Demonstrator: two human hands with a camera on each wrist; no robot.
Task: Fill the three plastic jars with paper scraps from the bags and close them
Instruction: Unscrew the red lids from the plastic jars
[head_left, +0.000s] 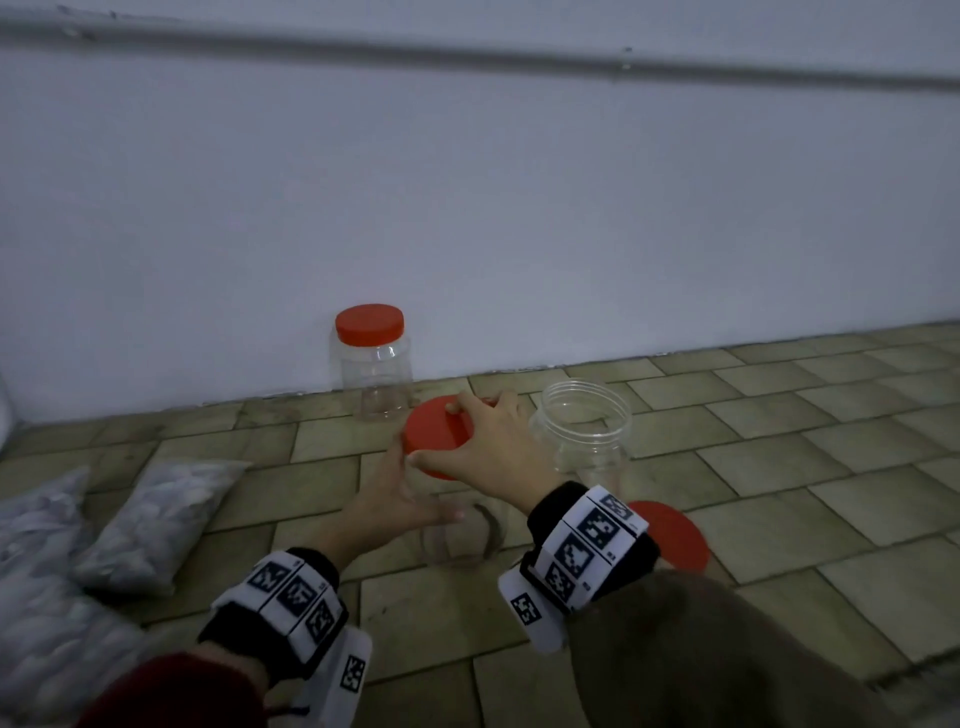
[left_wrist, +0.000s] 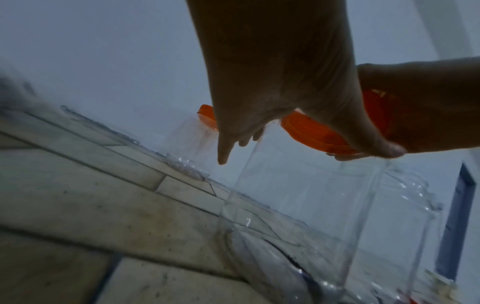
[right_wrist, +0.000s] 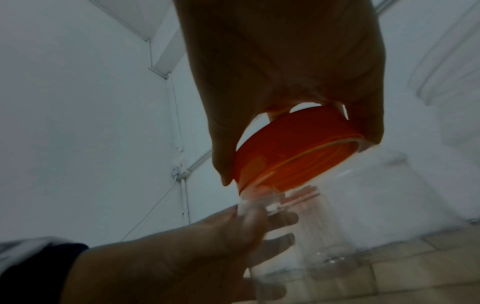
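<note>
A clear plastic jar (head_left: 467, 540) stands on the tiled floor in front of me. My left hand (head_left: 415, 488) grips its upper body, fingers wrapped round the far side. My right hand (head_left: 441, 436) grips the jar's red lid (head_left: 427, 423) from above by its rim. In the right wrist view the lid (right_wrist: 293, 156) sits tilted over the threaded neck (right_wrist: 259, 202). A second jar (head_left: 584, 431) stands open just to the right. A third jar (head_left: 374, 384), with its red lid (head_left: 370, 321) on, stands by the wall. All three jars look empty.
Two clear bags of grey paper scraps (head_left: 156, 519) (head_left: 36, 582) lie on the floor at the left. A loose red lid (head_left: 672, 535) lies on the tiles behind my right wrist. A white wall (head_left: 519, 234) closes the back.
</note>
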